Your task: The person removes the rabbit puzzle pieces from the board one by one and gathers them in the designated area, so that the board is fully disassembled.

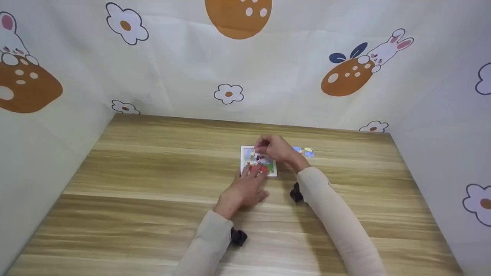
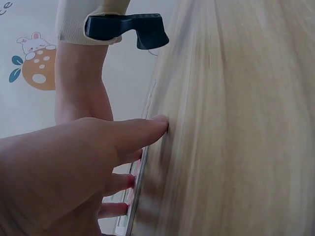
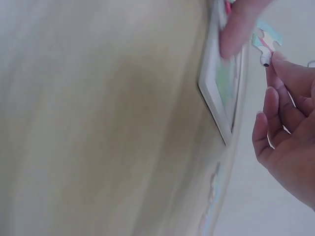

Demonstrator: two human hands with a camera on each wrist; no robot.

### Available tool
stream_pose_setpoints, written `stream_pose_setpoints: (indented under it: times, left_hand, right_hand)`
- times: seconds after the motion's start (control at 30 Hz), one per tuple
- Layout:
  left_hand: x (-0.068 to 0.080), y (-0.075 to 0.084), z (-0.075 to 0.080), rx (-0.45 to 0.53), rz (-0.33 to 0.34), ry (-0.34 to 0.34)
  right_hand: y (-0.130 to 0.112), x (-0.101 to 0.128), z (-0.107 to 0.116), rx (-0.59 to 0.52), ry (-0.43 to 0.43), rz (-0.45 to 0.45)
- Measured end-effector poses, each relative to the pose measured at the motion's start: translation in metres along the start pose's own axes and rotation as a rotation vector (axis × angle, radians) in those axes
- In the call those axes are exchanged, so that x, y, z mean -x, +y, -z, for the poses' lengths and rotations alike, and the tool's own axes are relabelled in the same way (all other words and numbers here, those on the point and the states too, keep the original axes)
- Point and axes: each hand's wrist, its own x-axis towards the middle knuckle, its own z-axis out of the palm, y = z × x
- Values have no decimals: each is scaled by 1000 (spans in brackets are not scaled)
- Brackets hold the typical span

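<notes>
A small jigsaw puzzle (image 1: 272,167) in a white frame lies on the wooden table, partly covered by both hands. My left hand (image 1: 245,189) rests its outstretched fingers on the near part of the puzzle; in the left wrist view its thumb (image 2: 142,132) touches the tabletop beside the frame edge. Over the far right part of the frame, my right hand (image 1: 279,148) pinches a puzzle piece (image 3: 266,42) between thumb and forefinger. The right wrist view shows that piece raised above the frame (image 3: 216,93), its other fingers loosely curled.
Several loose puzzle pieces (image 1: 308,151) lie on the table right of the frame, behind the right wrist. Black wrist mounts (image 1: 238,237) hang at both sleeves. A patterned cloth wall (image 1: 184,76) borders the wooden table (image 1: 134,165) at the back and sides.
</notes>
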Motion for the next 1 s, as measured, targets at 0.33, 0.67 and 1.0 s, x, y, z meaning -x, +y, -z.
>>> stream_pose_setpoints:
  times: [0.33,0.67,1.0]
  left_hand:
    - [1,3,2,17,22,-5]
    - [2,2,2,27,12,6]
    - [3,3,2,40,17,3]
  right_hand:
    - [24,16,35,18,5,-22]
    - [50,37,61,40,-6,-26]
    - [65,44,59,40,-16,-30]
